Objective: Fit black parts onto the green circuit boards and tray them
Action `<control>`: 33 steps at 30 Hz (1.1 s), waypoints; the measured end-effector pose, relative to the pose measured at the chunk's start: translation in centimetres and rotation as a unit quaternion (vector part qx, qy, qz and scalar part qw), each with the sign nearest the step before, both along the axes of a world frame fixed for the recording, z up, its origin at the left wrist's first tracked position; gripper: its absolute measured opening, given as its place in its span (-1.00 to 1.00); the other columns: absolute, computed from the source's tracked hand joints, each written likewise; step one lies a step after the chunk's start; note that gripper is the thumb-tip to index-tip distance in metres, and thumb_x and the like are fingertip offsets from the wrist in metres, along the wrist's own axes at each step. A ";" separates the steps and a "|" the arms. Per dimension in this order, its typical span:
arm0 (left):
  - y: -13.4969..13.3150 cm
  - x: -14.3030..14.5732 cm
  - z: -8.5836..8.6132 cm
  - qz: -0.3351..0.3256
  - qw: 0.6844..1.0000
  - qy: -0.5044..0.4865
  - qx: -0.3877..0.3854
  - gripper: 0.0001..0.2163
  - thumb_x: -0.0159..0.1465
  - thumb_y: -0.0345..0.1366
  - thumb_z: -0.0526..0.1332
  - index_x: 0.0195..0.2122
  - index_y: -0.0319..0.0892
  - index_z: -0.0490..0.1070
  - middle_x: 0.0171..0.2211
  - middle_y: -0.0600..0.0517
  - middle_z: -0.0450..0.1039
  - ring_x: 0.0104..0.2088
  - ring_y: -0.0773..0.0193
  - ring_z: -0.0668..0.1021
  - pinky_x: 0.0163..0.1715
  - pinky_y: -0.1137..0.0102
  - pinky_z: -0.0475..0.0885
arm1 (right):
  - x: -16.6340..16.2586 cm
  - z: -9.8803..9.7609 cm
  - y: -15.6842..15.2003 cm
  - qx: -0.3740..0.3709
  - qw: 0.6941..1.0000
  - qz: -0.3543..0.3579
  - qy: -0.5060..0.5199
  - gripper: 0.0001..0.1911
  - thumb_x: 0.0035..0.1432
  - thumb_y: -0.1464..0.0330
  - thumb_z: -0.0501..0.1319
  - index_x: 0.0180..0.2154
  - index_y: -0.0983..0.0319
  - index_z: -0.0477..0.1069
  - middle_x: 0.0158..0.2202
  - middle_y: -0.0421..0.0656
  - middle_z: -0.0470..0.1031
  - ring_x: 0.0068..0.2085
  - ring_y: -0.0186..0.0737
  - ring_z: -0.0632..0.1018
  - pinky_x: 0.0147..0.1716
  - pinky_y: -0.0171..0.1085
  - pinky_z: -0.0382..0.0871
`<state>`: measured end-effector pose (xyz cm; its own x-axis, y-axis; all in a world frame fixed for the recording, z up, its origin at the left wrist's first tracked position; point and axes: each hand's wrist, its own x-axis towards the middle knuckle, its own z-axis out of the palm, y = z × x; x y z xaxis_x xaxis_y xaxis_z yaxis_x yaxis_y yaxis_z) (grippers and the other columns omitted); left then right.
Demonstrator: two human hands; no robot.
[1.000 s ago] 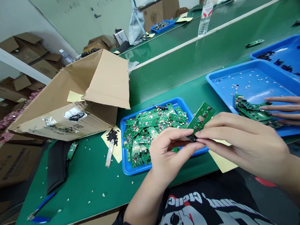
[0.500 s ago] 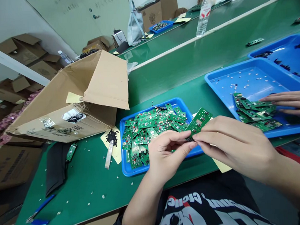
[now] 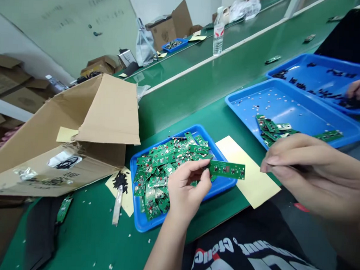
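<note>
My left hand (image 3: 186,186) pinches one end of a long green circuit board (image 3: 227,169) and holds it level above the near edge of a small blue tray (image 3: 222,184). That tray is heaped with several green boards (image 3: 164,170). My right hand (image 3: 307,171) hovers to the right of the board, apart from it, fingers drawn together; whether a small part sits in its fingertips cannot be told. A yellow paper sheet (image 3: 249,180) lies under the gap between my hands.
An open cardboard box (image 3: 79,135) lies on its side at left. A large blue tray (image 3: 290,107) with a few boards (image 3: 271,128) sits at right; behind it another blue tray (image 3: 320,75), where another person's hand (image 3: 358,88) rests. A water bottle (image 3: 218,32) stands far back.
My right hand has let go of the board and drawn away to the right. My left hand now holds the board alone, turned level. The other person's hand left the nearer tray for the farther one.
</note>
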<state>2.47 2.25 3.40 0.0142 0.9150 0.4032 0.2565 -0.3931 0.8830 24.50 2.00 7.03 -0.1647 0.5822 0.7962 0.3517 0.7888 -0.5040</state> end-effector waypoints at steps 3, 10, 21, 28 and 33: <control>1.7 1.6 -0.7 -0.019 0.994 0.090 0.056 -0.82 0.27 -0.45 0.22 -0.18 -0.19 0.61 -0.34 -0.03 0.67 -0.46 0.32 0.66 -0.42 0.47 0.64 | 1.0 -2.3 0.0 -0.041 0.998 -0.009 0.041 -0.61 0.08 0.76 0.22 -0.19 0.20 0.49 -0.37 -0.16 0.52 -0.35 -0.25 0.59 -0.44 -0.29 0.57; 7.7 8.7 -3.4 -0.163 0.961 0.208 0.079 -0.82 0.28 -0.47 0.20 -0.19 -0.16 0.58 -0.26 -0.07 0.68 -0.24 0.16 0.70 -0.12 0.27 0.63 | 3.9 -6.7 -1.1 -0.116 0.987 -0.088 0.062 -0.64 0.11 0.73 0.23 -0.27 0.16 0.53 -0.26 -0.05 0.57 -0.10 -0.02 0.66 -0.23 -0.23 0.68; 11.6 19.5 -4.1 -0.243 0.900 0.361 -0.007 -0.75 0.41 -0.44 0.08 -0.01 -0.29 0.52 -0.10 -0.19 0.62 -0.06 0.04 0.66 -0.08 0.29 0.54 | 8.5 -7.9 -0.9 -0.178 0.967 -0.151 0.107 -0.75 0.14 0.62 0.30 -0.35 0.13 0.59 -0.42 -0.18 0.62 -0.43 -0.18 0.67 -0.43 -0.48 0.58; 10.4 18.8 -2.3 -0.204 0.913 0.349 -0.058 -0.78 0.41 -0.32 0.17 -0.01 -0.23 0.54 0.09 -0.22 0.44 -0.01 -0.02 0.62 -0.06 0.22 0.53 | 7.3 -8.9 -0.8 -0.235 0.936 -0.218 0.147 -0.89 0.26 0.28 0.31 -0.27 0.16 0.59 -0.35 -0.15 0.63 -0.36 -0.17 0.68 -0.34 -0.33 0.64; 6.9 14.0 -0.3 -0.212 0.936 0.259 -0.112 -0.81 0.38 -0.36 0.17 -0.12 -0.17 0.59 -0.20 -0.04 0.60 -0.24 0.22 0.63 -0.16 0.37 0.56 | 6.0 -9.2 -0.4 -0.253 0.931 -0.218 0.146 -0.81 0.28 0.19 0.28 -0.24 0.13 0.59 -0.29 -0.15 0.63 -0.33 -0.20 0.68 -0.31 -0.28 0.63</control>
<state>16.51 9.18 3.09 0.5360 0.8432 0.0407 0.5358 -0.3771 0.7555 30.46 1.63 -2.19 0.3545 0.8562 0.3758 0.3729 0.2390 -0.8965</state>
